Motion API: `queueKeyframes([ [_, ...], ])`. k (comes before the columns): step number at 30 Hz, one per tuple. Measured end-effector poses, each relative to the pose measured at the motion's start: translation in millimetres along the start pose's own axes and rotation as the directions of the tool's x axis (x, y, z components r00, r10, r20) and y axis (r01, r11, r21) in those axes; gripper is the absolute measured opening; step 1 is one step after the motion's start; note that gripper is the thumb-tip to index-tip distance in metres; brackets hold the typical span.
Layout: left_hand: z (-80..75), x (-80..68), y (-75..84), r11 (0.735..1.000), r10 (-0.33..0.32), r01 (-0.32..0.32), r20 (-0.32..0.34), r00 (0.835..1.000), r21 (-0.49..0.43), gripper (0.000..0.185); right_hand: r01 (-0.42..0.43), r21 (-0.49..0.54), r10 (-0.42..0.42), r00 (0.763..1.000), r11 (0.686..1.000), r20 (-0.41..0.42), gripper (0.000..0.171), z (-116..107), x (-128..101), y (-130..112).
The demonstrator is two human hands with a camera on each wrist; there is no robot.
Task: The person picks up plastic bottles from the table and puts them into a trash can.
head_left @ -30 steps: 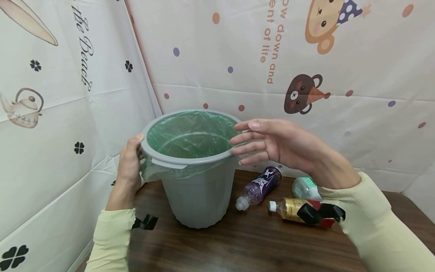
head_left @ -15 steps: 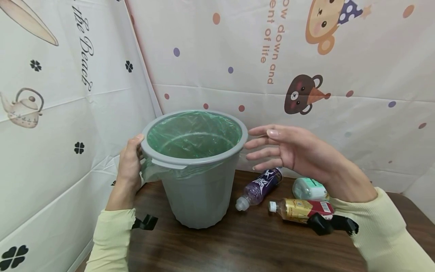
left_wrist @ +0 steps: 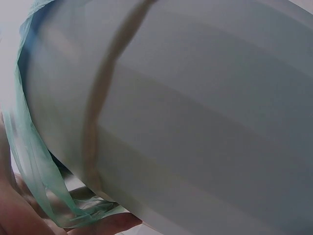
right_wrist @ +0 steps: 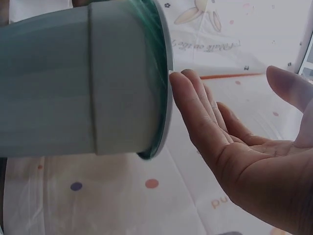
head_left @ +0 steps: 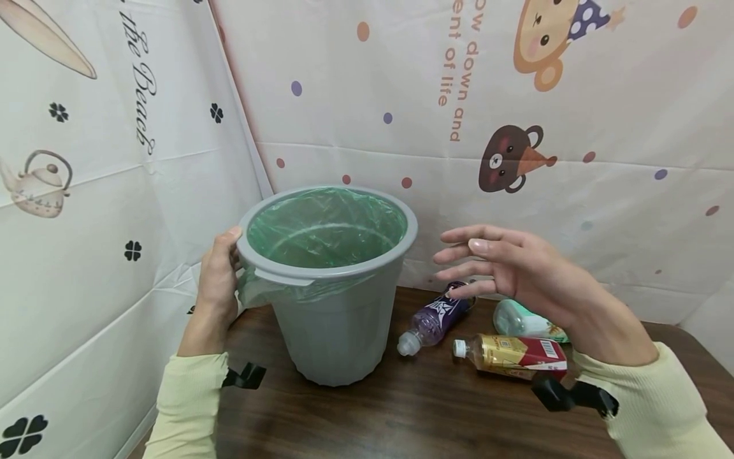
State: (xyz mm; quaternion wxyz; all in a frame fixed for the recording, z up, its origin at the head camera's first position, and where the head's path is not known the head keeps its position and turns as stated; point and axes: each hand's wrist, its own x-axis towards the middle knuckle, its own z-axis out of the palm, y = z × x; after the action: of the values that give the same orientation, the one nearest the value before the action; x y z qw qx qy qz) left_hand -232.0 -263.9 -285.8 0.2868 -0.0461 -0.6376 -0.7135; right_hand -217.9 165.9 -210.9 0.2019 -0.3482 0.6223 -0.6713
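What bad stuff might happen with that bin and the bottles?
The gray bin might tip if pulled: the left hand grips just one side of its rim, and the right hand isn't touching it.

The green bag might get tugged crooked, since a loose part hangs out beside the left hand.

The purple bottle and gold-and-red bottle lie on their sides, so a bump might make them roll.

The head view was evenly bright; both wrist views were dimmer, the grey bin (left_wrist: 205, 107) soft-focused in the left
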Motion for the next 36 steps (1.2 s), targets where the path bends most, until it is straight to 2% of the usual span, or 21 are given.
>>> queueKeyframes([
  [12, -0.6, -1.4, 0.0, 1.000, -0.004, 0.004, 0.001, 1.000, -0.002, 0.037, 0.040, -0.022, -0.040, 0.999, 0.999, -0.005, 0.040, -14.4, -22.8, 16.9],
  [23, 0.2, -1.0, -0.2, 1.000, 0.013, -0.013, 0.006, 1.000, 0.001, 0.037, 0.021, -0.053, -0.025, 0.997, 0.998, -0.075, 0.042, -34.3, -45.4, 36.1],
  [36, 0.8, -0.7, -1.2, 0.999, 0.031, -0.031, 0.013, 0.999, 0.009, 0.037, -0.019, -0.117, -0.003, 0.984, 0.993, -0.180, 0.040, -43.1, -64.3, 58.5],
])
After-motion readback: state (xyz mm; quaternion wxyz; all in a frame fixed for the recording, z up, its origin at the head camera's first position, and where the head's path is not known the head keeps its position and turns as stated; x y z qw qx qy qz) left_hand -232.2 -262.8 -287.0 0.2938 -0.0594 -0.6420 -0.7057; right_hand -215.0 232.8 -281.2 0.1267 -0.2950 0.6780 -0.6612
